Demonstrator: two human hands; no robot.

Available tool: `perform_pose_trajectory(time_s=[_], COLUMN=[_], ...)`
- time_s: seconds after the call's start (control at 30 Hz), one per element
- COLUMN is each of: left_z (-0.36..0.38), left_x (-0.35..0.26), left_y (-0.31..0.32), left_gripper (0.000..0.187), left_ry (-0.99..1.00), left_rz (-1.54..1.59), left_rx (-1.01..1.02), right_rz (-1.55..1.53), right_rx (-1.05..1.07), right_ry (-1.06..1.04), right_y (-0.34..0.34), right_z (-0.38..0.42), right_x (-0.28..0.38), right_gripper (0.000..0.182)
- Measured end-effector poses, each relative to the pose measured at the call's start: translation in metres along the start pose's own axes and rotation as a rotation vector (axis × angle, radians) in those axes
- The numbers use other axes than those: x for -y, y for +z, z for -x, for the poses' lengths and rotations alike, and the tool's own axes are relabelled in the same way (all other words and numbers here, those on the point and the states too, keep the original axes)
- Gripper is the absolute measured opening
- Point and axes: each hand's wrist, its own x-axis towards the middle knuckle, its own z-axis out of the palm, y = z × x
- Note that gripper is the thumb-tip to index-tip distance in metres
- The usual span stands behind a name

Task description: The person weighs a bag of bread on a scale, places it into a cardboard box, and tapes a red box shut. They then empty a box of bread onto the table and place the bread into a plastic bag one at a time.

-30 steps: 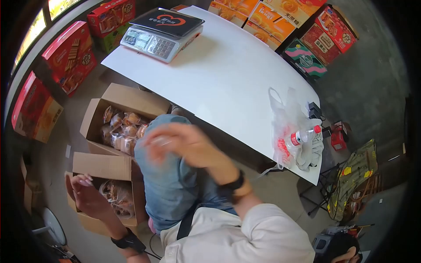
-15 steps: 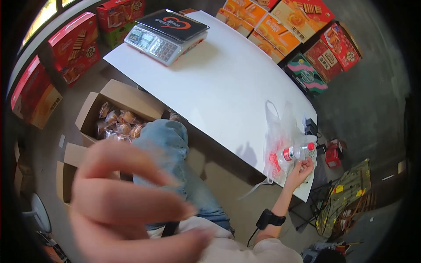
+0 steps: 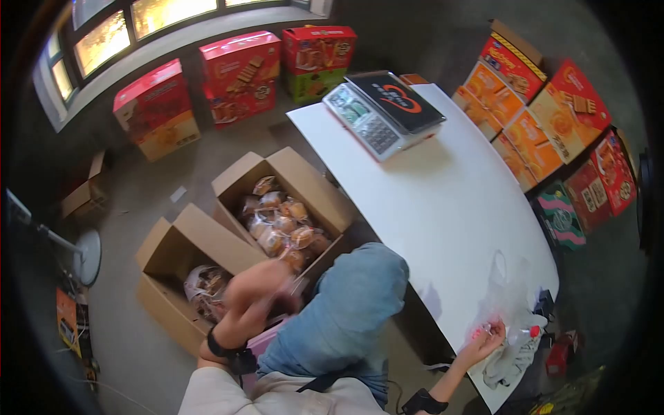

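My left hand [image 3: 266, 290], smeared by motion, is over the near edge of a cardboard box [image 3: 315, 183] of wrapped buns [image 3: 283, 223], next to my knee. Its fingers are too blurred to read. On the right end of the white table [image 3: 443, 207], my right hand [image 3: 490, 340] has its fingers pinched together on a clear plastic bag [image 3: 508, 287] with pink print. A clear bottle with a red cap [image 3: 534, 331] lies just right of that hand, partly covered by the crumpled plastic.
A second cardboard box [image 3: 166, 304] on the floor holds a bagged bundle [image 3: 207, 290]. A digital scale [image 3: 384, 114] stands at the table's far end. Red cartons [image 3: 242, 76] line the window wall; orange cartons [image 3: 512, 131] are stacked behind the table. Black adapters [image 3: 544, 304] sit near the bottle.
My left hand has dropped from close before the camera to beside the bun box. My right hand has shifted from the bottle to the bag's pink print. The view has swung left.
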Motion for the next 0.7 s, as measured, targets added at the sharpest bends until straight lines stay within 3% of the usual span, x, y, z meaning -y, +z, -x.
perform_pose_trajectory(time_s=[0.03, 0.17, 0.23, 0.33, 0.43, 0.47, 0.5, 0.57, 0.6, 0.7], left_z=[-0.008, 0.056, 0.087, 0.119, 0.152, 0.168, 0.176, 0.2, 0.205, 0.219], left_x=[0.028, 0.235, 0.288, 0.3, 0.306, 0.32, 0.319, 0.328, 0.33, 0.333], left_y=[0.006, -0.024, -0.043, -0.039, -0.047, -0.048, -0.042, -0.046, -0.042, -0.042], left_gripper=[0.024, 0.037, 0.046, 0.069, 0.083, 0.082, 0.076, 0.072, 0.069, 0.069], left_ry=[-0.104, -1.024, -1.448, -1.634, -1.719, -1.665, -1.544, -1.176, -1.07, -1.021], left_rz=[0.145, 0.262, 0.553, 0.304, 0.716, 0.768, 0.765, 0.995, 0.948, 1.05], left_rx=[-0.071, 0.031, 0.096, -0.265, -0.441, -0.611, -0.849, -0.963, -1.147, -1.309], right_rz=[0.018, 0.021, 0.016, 0.016, 0.043, 0.037, 0.032, 0.019, 0.018, 0.04], right_rx=[0.013, 0.012, 0.053, 0.114, 0.154, 0.157, 0.167, 0.197, 0.206, 0.249], right_ry=[0.01, 0.015, 0.028, 0.02, 0.042, 0.027, 0.032, 0.005, 0.012, 0.074], right_y=[0.001, 0.008, 0.011, 0.013, 0.012, 0.014, 0.015, 0.02, 0.023, 0.034], right_z=[0.001, 0.008, 0.011, 0.014, 0.015, 0.015, 0.015, 0.016, 0.017, 0.016], right_x=[0.002, 0.002, 0.005, 0.0, -0.001, 0.0, -0.002, 0.001, 0.006, 0.012], right_gripper=[0.03, 0.029, 0.029, 0.028, 0.028, 0.027, 0.027, 0.027, 0.027, 0.027])
